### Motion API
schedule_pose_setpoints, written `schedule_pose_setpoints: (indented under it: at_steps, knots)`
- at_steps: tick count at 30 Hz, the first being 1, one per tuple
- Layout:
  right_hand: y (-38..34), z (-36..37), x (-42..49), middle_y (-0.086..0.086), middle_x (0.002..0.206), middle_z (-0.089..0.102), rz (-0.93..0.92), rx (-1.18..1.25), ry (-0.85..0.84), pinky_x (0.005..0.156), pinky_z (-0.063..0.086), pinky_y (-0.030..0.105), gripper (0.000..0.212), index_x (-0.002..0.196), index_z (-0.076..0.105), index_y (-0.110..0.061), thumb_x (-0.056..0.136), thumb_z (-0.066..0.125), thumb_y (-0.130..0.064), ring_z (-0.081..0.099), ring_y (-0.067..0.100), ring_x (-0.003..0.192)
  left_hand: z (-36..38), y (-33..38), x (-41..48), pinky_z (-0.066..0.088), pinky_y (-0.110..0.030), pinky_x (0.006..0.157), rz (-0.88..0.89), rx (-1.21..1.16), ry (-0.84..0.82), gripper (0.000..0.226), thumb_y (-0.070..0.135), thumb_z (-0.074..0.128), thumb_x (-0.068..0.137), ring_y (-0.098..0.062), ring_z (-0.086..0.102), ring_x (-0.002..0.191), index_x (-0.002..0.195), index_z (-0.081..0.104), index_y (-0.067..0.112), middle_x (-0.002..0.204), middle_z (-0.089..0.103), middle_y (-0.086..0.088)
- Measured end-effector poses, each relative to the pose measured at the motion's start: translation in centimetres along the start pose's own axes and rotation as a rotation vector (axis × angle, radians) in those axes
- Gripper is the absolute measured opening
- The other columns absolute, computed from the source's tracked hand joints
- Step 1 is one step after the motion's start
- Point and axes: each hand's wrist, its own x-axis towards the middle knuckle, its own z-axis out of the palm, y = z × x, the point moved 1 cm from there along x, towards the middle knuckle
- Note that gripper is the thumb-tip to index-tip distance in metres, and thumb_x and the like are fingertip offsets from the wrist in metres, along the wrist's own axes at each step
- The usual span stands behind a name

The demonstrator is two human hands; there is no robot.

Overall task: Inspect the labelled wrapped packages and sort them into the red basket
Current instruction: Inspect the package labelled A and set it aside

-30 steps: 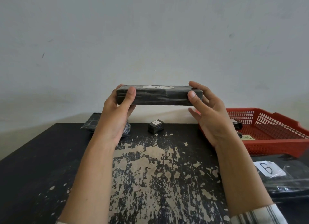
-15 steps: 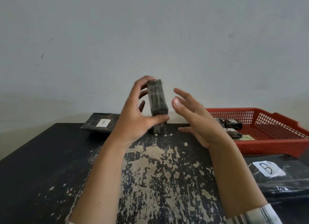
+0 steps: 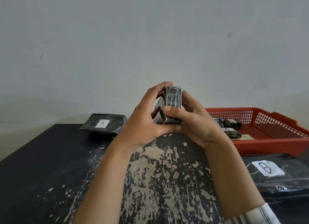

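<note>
A long black wrapped package stands on end in the air above the table, its narrow end face turned toward me. My left hand curls round its left side from top to bottom. My right hand grips it from the right, thumb across the lower front. No label on this package is legible from here. The red basket sits at the right and holds small wrapped packages, one marked C.
A flat wrapped package labelled A lies at the table's far left edge by the wall. A large one labelled B lies at the near right, in front of the basket. The black table has worn, flaking paint in the middle.
The package went from held level between both hands to upright. My right hand let go briefly half a second ago and now grips it again.
</note>
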Motion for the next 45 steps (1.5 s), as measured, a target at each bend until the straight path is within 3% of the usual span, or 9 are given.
schedule_pose_setpoints:
  at_steps: [4,9,17,24,31,36,40,43,45]
  knots:
    - [-0.3,0.0,-0.2,0.000,0.116,0.074,-0.006,0.010,-0.024,0.084,0.063,0.049,0.059,0.130,0.064,-0.018,0.075,0.085,-0.016,0.074,0.029,0.105,-0.4,0.0,-0.3,0.043,-0.043,0.118,-0.001,-0.082,-0.053,0.091,0.024,0.089,0.075,-0.006,0.040,0.146,0.152,0.040,0.031,0.151,0.049,0.006]
    - [-0.4,-0.5,0.0,0.019,0.141,0.059,0.015,0.063,-0.018,0.079,0.061,0.049,0.049,0.133,0.065,-0.017,0.086,0.075,-0.026,0.067,0.042,0.120,-0.3,-0.1,-0.2,0.045,-0.049,0.116,0.011,-0.102,-0.056,0.082,0.016,0.087,0.078,-0.011,0.040,0.147,0.147,0.044,0.022,0.149,0.051,0.003]
    - [-0.4,-0.2,-0.1,0.030,0.140,0.055,0.013,0.081,0.001,0.073,0.062,0.051,0.038,0.122,0.071,-0.014,0.084,0.071,-0.016,0.067,0.042,0.109,-0.6,0.0,-0.3,0.049,-0.030,0.108,0.025,-0.174,-0.091,0.059,0.006,0.069,0.095,-0.010,0.049,0.140,0.147,0.045,0.018,0.145,0.056,0.002]
    - [-1.1,0.6,-0.5,0.012,0.123,0.067,0.054,0.054,0.061,0.072,0.063,0.053,0.035,0.116,0.077,-0.019,0.088,0.076,-0.040,0.064,0.031,0.121,-0.8,-0.3,-0.2,0.046,-0.030,0.111,0.045,-0.160,-0.079,0.051,0.002,0.062,0.098,-0.015,0.048,0.142,0.145,0.047,0.015,0.144,0.056,0.001]
    - [-1.1,0.9,-0.4,0.009,0.107,0.070,0.044,0.068,0.125,0.070,0.062,0.054,0.017,0.107,0.077,-0.016,0.099,0.065,-0.024,0.072,0.022,0.098,-0.7,0.2,-0.2,0.052,-0.030,0.103,0.043,-0.221,-0.094,0.049,0.007,0.062,0.096,-0.014,0.053,0.136,0.143,0.049,0.014,0.141,0.059,0.000]
    - [-1.2,0.5,-0.4,0.010,0.112,0.068,0.032,0.041,0.071,0.070,0.062,0.049,0.026,0.112,0.075,-0.017,0.089,0.073,-0.029,0.071,0.022,0.100,-0.6,-0.1,-0.2,0.050,-0.024,0.101,0.053,-0.177,-0.065,0.053,-0.007,0.065,0.095,-0.012,0.055,0.134,0.142,0.049,0.013,0.139,0.060,-0.001]
    - [-0.9,-0.3,-0.4,0.016,0.119,0.067,0.009,0.033,-0.022,0.075,0.063,0.050,0.046,0.131,0.065,-0.014,0.086,0.070,-0.016,0.070,0.032,0.107,-0.4,0.1,-0.1,0.051,-0.024,0.101,0.054,-0.187,-0.070,0.054,-0.008,0.064,0.095,-0.012,0.056,0.133,0.142,0.048,0.014,0.138,0.062,-0.001]
    - [-0.6,-0.6,-0.3,0.013,0.115,0.071,-0.005,0.062,-0.041,0.077,0.062,0.052,0.050,0.134,0.063,-0.014,0.084,0.069,-0.010,0.068,0.036,0.111,-0.4,0.2,-0.2,0.054,-0.034,0.102,0.017,-0.325,-0.104,0.062,-0.007,0.063,0.092,-0.013,0.057,0.132,0.146,0.045,0.018,0.140,0.058,0.001]
    - [-0.4,-0.7,-0.3,0.010,0.116,0.071,-0.018,0.095,-0.044,0.076,0.062,0.050,0.049,0.130,0.067,-0.017,0.082,0.070,-0.007,0.067,0.035,0.112,-0.5,0.3,-0.1,0.055,-0.044,0.103,-0.076,-0.462,-0.046,0.062,0.010,0.068,0.088,-0.011,0.054,0.135,0.144,0.049,0.029,0.142,0.052,0.007]
